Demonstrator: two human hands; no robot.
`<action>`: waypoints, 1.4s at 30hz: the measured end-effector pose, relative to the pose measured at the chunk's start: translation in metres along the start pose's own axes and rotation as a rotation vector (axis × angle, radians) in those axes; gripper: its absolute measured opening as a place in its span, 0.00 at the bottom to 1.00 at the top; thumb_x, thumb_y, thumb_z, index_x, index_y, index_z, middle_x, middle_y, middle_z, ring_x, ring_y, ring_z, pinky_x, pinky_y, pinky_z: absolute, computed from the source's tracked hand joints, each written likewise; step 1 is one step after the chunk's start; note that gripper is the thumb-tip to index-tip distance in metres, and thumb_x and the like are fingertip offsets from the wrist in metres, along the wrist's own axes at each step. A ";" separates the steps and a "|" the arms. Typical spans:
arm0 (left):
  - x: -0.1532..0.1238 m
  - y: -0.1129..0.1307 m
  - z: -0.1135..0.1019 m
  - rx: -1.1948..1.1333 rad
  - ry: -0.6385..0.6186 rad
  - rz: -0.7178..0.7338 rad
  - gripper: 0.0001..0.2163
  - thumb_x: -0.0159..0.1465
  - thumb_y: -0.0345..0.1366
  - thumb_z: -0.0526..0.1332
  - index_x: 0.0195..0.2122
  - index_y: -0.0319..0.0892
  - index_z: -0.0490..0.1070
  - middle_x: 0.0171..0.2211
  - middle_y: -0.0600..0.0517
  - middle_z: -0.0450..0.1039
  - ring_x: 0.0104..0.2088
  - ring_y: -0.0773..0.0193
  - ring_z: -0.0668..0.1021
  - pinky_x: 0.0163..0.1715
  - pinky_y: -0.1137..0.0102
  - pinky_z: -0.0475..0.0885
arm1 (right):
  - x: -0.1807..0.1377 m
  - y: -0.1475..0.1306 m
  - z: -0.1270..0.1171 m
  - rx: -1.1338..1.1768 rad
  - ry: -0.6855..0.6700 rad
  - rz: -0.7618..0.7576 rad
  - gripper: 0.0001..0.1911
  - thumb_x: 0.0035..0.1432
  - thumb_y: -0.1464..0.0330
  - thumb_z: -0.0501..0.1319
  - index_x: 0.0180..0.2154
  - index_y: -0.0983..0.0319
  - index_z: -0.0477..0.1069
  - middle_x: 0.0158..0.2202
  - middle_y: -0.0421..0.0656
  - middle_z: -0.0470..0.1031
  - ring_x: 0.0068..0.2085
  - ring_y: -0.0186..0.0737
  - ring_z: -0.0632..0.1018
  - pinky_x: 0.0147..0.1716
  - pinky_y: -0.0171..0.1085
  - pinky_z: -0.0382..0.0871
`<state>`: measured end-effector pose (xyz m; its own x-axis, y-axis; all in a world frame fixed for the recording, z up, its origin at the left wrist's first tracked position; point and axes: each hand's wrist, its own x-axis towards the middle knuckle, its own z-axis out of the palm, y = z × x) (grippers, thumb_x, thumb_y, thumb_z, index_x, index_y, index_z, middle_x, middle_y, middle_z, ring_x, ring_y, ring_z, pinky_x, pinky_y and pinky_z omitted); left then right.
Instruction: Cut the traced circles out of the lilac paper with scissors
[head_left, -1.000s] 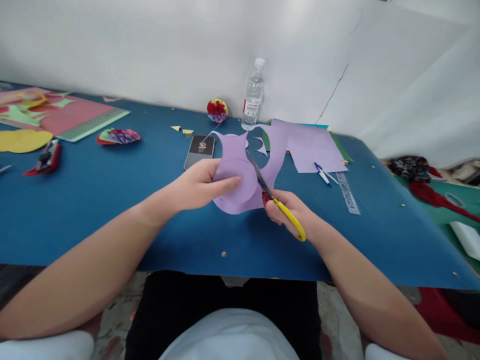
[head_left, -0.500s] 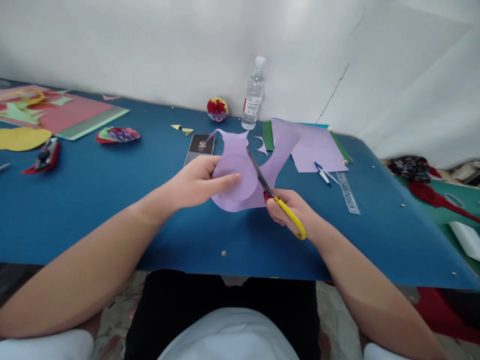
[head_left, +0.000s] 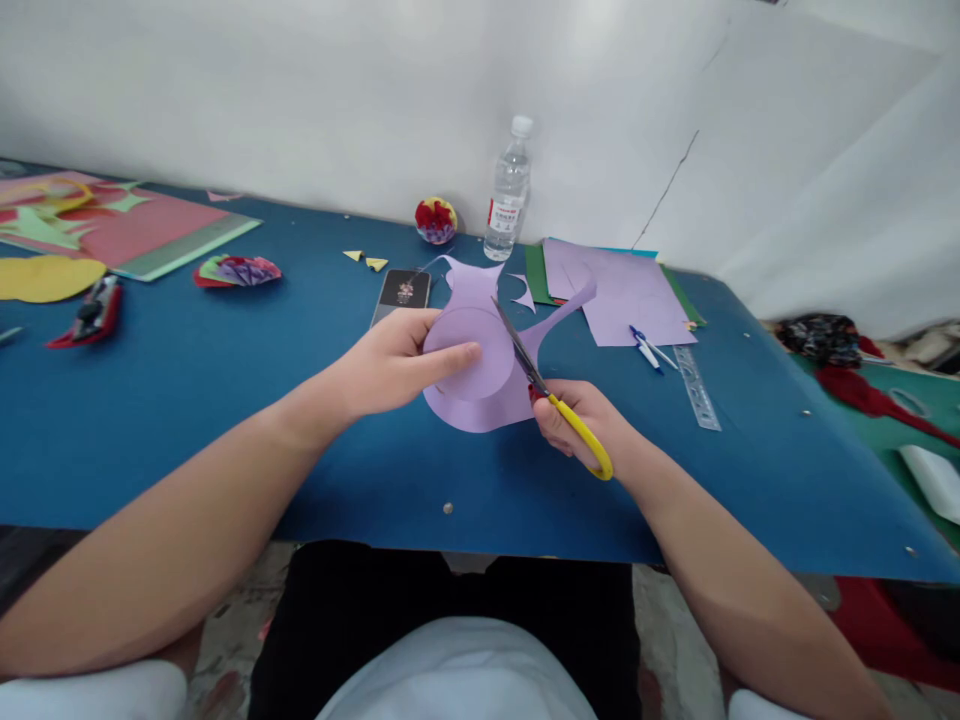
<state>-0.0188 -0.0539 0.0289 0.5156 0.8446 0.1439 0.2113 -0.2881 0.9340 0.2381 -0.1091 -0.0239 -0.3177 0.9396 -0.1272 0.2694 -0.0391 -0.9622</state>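
My left hand (head_left: 409, 365) pinches a sheet of purple paper (head_left: 480, 412), its thumb lying across a round purple disc (head_left: 487, 360). The paper has curved cutouts, and a narrow strip of it curls away to the right. Scissors (head_left: 566, 415) with yellow and red handles are in my right hand (head_left: 577, 420), whose fingers are wrapped round the grips. Their dark blades run along the disc's right edge, up and to the left. Behind the paper lies a phone (head_left: 401, 290), partly covered by my left hand and the sheet.
A water bottle (head_left: 508, 195) and a colourful paper ball (head_left: 436, 220) stand by the wall. To the right are purple sheets (head_left: 622, 300), pens (head_left: 646, 350) and a clear ruler (head_left: 697, 390). A stapler (head_left: 94, 310), a folded paper piece (head_left: 238, 270) and coloured paper (head_left: 187, 225) lie left.
The purple strip on the right has swung and looks narrower, edge-on now. The lower part of the sheet hangs slightly lower. Both hands and the scissors stay nearly in place.
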 end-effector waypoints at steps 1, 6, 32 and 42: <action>0.000 0.000 0.000 -0.003 0.003 -0.001 0.14 0.65 0.46 0.69 0.42 0.40 0.82 0.38 0.48 0.84 0.35 0.60 0.83 0.31 0.72 0.77 | 0.000 0.000 0.000 -0.003 0.003 0.000 0.37 0.50 0.32 0.66 0.28 0.58 0.63 0.21 0.33 0.57 0.22 0.32 0.60 0.20 0.35 0.53; 0.000 0.001 0.000 -0.004 0.026 -0.006 0.14 0.65 0.46 0.69 0.42 0.40 0.82 0.39 0.48 0.85 0.37 0.59 0.83 0.32 0.72 0.78 | 0.000 -0.001 0.001 -0.021 0.013 0.002 0.37 0.49 0.31 0.65 0.28 0.59 0.64 0.21 0.34 0.57 0.22 0.32 0.60 0.20 0.35 0.53; 0.001 0.004 -0.001 -0.015 0.089 0.001 0.13 0.64 0.46 0.69 0.39 0.40 0.82 0.36 0.50 0.83 0.34 0.61 0.81 0.33 0.71 0.77 | -0.001 -0.005 0.000 -0.060 0.008 -0.040 0.36 0.51 0.32 0.65 0.26 0.58 0.63 0.21 0.35 0.58 0.22 0.33 0.61 0.20 0.35 0.53; 0.000 0.003 -0.001 -0.010 0.131 0.007 0.15 0.64 0.47 0.69 0.40 0.39 0.82 0.38 0.48 0.83 0.37 0.58 0.82 0.35 0.68 0.79 | -0.002 -0.008 -0.001 -0.065 0.000 -0.035 0.36 0.52 0.32 0.64 0.26 0.58 0.63 0.20 0.35 0.57 0.22 0.33 0.61 0.19 0.35 0.52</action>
<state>-0.0193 -0.0543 0.0324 0.4040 0.8946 0.1911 0.1996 -0.2901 0.9360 0.2372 -0.1108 -0.0157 -0.3276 0.9402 -0.0937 0.3164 0.0157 -0.9485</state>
